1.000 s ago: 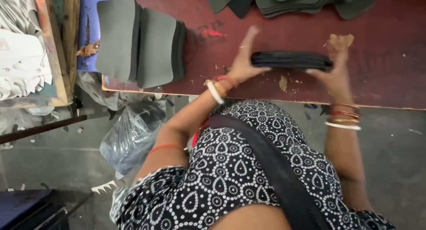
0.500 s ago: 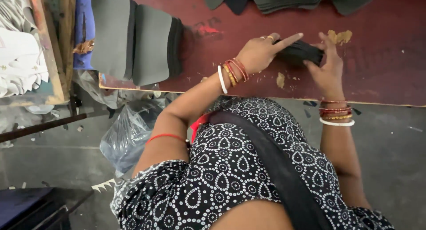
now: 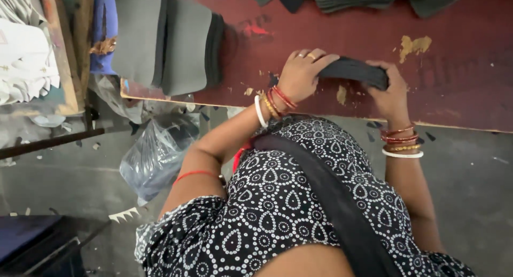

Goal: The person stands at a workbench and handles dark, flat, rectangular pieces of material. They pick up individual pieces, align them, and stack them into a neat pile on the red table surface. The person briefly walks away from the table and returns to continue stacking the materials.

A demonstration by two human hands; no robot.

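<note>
Both my left hand [image 3: 300, 74] and right hand [image 3: 389, 91] clench the dark stack of pieces [image 3: 350, 68], probably rubber; its long axis runs between them.

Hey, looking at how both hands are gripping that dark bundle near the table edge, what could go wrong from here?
1. The thin black bundle of flat pieces is pinched only at its ends by the left hand and right hand, so middle pieces might slip out.
2. It sits close to the front edge of the worn red table, so loose pieces could drop to the grey floor.
3. The bangles on the left wrist might catch the table edge.
</note>
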